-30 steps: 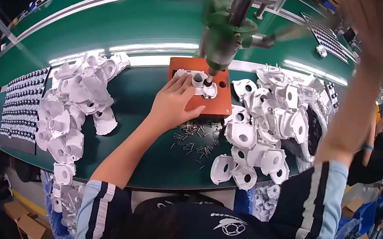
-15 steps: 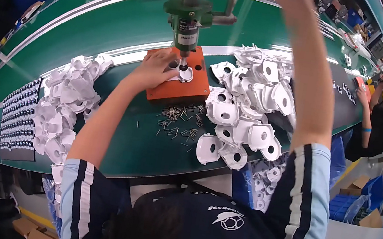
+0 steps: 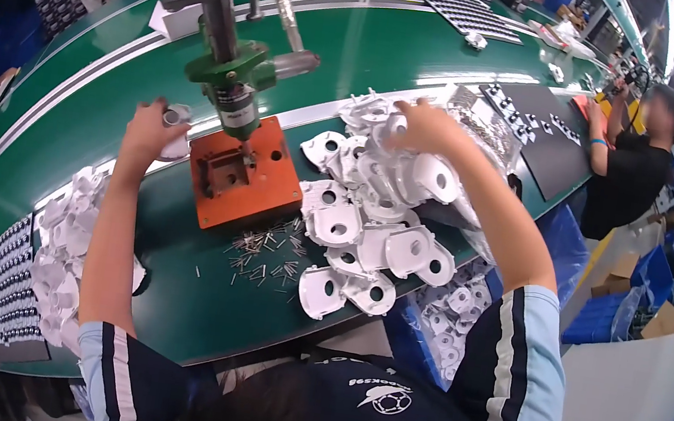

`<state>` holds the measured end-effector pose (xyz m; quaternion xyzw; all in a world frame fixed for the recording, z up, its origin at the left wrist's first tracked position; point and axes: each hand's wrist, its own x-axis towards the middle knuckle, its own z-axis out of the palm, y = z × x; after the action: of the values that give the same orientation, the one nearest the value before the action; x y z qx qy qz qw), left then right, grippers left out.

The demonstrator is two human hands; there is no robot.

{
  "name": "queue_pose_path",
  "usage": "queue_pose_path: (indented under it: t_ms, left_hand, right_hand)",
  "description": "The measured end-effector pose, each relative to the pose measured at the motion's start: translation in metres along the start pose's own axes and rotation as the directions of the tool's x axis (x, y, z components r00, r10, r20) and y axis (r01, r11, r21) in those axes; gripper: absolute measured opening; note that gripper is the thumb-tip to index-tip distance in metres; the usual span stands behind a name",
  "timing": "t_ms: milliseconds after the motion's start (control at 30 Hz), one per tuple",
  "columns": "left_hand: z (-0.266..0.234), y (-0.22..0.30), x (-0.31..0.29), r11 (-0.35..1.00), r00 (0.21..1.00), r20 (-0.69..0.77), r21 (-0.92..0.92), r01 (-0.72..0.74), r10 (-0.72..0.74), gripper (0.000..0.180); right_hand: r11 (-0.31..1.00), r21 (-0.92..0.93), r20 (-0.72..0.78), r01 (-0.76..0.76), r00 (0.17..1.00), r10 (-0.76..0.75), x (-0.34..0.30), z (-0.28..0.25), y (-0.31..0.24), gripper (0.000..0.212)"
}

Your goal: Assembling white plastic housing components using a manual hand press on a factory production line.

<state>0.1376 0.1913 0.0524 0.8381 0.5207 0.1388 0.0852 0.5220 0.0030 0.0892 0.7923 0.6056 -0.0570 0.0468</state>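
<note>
My left hand is closed on a white plastic housing, held just left of the orange fixture block. The recess in that block is bare. Over the block stands a green hand press, its spindle above the recess. My right hand is at the far side of a pile of white plastic housings, fingers and thumb about one housing that is blurred by motion. Small metal pins lie scattered in front of the block.
More white housings are heaped at the left, beside a tray of small dark-and-silver parts. A dark mat with small parts lies at the right, near a co-worker. A blue-lined bin of housings stands below the edge.
My left hand has lifted the housing off the orange block and moved left. My right hand has come down from the press's top to the right-hand pile. The view has shifted.
</note>
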Motion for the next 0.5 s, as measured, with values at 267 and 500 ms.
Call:
queue_pose_path:
  t_ms: [267,500]
  left_hand:
    - [0.022,-0.027,-0.010,0.943,0.803,-0.591,-0.219,-0.249,0.074,0.066]
    - [-0.037,-0.040,-0.178,0.946,0.979,0.154,0.313,0.077,-0.131,0.049]
  right_hand:
    - [0.950,0.264,-0.146,0.164,0.981,-0.129,0.007,0.025,0.013,0.070]
    - [0.870,0.470,-0.383,0.146,0.922,0.053,0.020,0.045,0.057,0.030]
